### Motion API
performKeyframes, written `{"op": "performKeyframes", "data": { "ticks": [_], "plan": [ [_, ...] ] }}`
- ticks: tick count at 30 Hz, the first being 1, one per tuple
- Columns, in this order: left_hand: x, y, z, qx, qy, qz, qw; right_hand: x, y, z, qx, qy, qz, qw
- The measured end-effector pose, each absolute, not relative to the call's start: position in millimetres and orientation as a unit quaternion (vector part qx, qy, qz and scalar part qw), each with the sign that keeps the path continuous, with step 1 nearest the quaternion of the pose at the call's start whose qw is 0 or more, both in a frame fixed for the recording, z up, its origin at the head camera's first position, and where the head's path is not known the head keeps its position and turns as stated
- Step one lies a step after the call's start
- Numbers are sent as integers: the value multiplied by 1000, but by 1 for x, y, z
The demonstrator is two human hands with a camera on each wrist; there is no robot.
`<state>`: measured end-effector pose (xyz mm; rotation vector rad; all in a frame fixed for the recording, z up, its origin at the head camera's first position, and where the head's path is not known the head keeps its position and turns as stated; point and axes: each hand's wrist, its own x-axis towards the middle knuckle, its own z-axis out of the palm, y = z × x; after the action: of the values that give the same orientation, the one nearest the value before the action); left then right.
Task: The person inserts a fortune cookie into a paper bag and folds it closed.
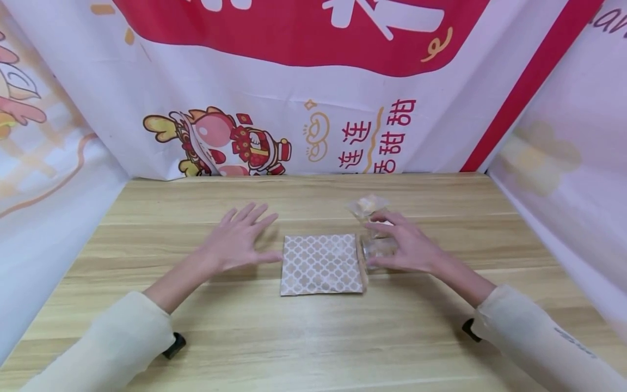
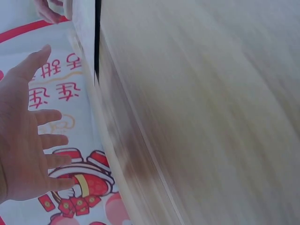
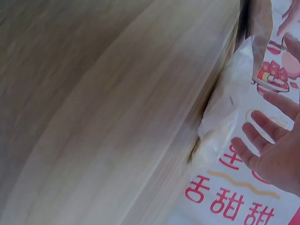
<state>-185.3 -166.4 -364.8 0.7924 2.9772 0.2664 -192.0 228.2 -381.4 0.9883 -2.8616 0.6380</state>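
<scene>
A flat brown paper bag point(image 1: 320, 264) with a white lattice pattern lies on the table. Against its right side are clear plastic packets point(image 1: 368, 203) with pale contents; what these are cannot be made out. My left hand point(image 1: 240, 239) hovers left of the bag, fingers spread, thumb near the bag's left edge; in the left wrist view that hand point(image 2: 28, 145) holds nothing. My right hand point(image 1: 409, 242) is over the packets and partly hides them. From the right wrist, its fingers point(image 3: 269, 125) appear spread and apart from the clear packet point(image 3: 225, 96).
The wooden table point(image 1: 303, 343) reaches back to a printed cloth point(image 1: 294, 81) with red lettering and a cartoon figure. More cloth point(image 1: 563, 136) hangs on both sides. Black straps point(image 1: 174, 345) show at the sleeves.
</scene>
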Motion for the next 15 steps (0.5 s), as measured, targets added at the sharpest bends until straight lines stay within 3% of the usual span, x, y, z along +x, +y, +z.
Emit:
{"op": "performKeyframes", "data": {
  "ticks": [15],
  "plan": [
    [-180,-135,-373,317,938,127,57,-188,205,-383,366,-890,272,-27]
  ]
}}
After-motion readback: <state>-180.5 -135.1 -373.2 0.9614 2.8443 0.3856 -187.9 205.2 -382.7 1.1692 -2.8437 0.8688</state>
